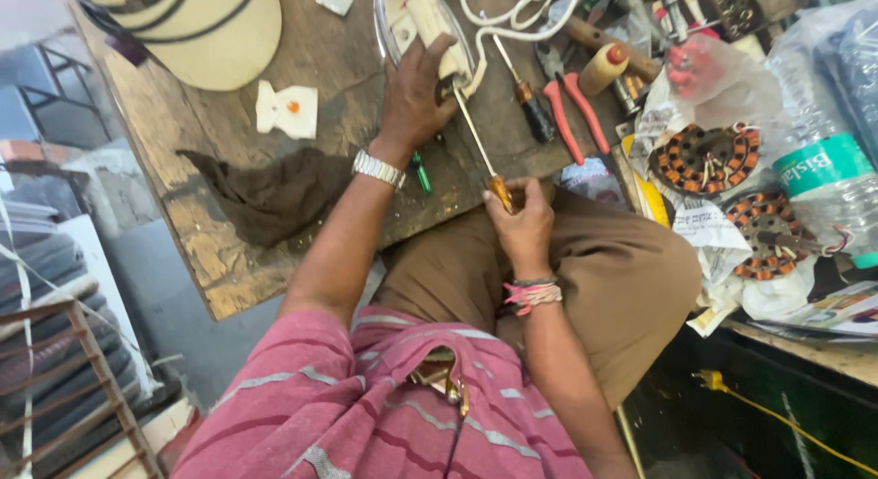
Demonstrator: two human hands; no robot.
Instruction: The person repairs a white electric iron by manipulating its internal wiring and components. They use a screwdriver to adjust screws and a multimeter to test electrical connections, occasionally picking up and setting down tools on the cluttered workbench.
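My left hand (416,95), with a metal watch on the wrist, grips the cream handle of a clothes iron (430,21) lying on the worn wooden bench (229,269). My right hand (521,225) is closed on the amber handle of a long screwdriver (477,140). Its shaft slants up to the back end of the iron, just under my left hand. The iron's white cord (512,12) loops away behind it.
Red-handled pliers (576,113) and a second screwdriver (523,93) lie right of the iron. A dark rag (274,191) and a white plastic piece (288,108) lie left. Two copper-wound motor stators (704,159) and a plastic bottle (828,168) sit at right.
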